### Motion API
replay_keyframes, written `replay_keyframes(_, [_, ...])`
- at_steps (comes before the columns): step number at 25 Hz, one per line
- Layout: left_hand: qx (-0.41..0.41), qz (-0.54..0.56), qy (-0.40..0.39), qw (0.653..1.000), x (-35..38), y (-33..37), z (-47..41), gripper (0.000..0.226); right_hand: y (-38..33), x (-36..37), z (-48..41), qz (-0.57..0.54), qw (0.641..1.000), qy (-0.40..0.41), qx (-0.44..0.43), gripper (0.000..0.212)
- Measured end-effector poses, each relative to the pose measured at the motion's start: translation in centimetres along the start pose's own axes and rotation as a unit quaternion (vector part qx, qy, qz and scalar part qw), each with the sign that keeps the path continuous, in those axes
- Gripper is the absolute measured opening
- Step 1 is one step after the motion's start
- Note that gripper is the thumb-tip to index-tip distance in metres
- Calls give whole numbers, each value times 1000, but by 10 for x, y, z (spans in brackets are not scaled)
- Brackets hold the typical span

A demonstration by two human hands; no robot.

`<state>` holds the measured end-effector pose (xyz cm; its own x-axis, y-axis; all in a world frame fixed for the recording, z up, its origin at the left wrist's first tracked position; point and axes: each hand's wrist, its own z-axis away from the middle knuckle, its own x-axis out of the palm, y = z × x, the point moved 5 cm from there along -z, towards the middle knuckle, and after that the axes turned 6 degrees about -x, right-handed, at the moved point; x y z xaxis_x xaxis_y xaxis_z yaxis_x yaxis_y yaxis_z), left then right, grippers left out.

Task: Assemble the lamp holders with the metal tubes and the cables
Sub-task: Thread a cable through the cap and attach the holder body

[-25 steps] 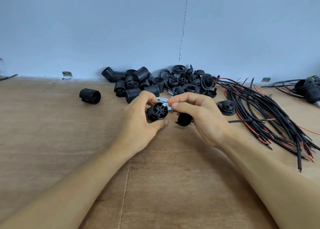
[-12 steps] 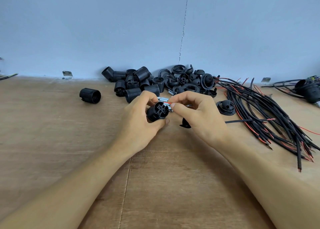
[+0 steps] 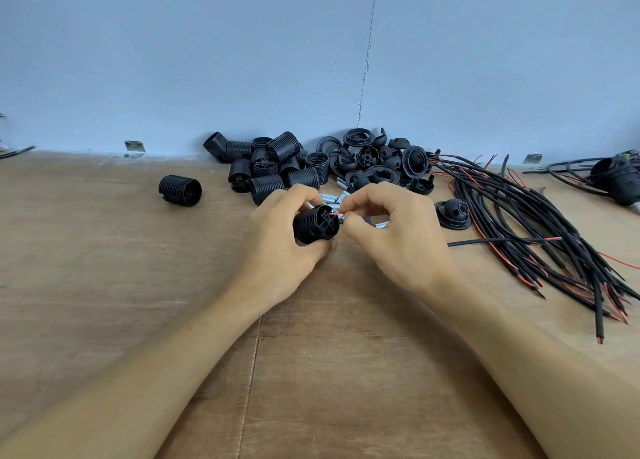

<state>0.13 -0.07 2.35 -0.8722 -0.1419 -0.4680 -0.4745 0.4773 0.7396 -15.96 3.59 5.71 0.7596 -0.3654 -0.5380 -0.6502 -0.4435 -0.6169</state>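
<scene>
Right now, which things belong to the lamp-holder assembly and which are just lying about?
In the job: left hand holding a threaded lamp holder; right hand pinching a red wire at its end; metal tubes; cable bundle; spare holders; cap pile.
Lying about: left wall bracket; right wall bracket; stray cables at the far left edge.

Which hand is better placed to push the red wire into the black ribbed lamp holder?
Right: the right hand pinches the thin red wire beside the black ribbed plastic lamp holder, which the left hand grips.
</scene>
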Motion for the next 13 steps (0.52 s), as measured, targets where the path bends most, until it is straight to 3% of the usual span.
replay_keyframes(13, [3,-4,0,1000,-1,3,1,48,-3,1,-2,60,996,-6,-68,14])
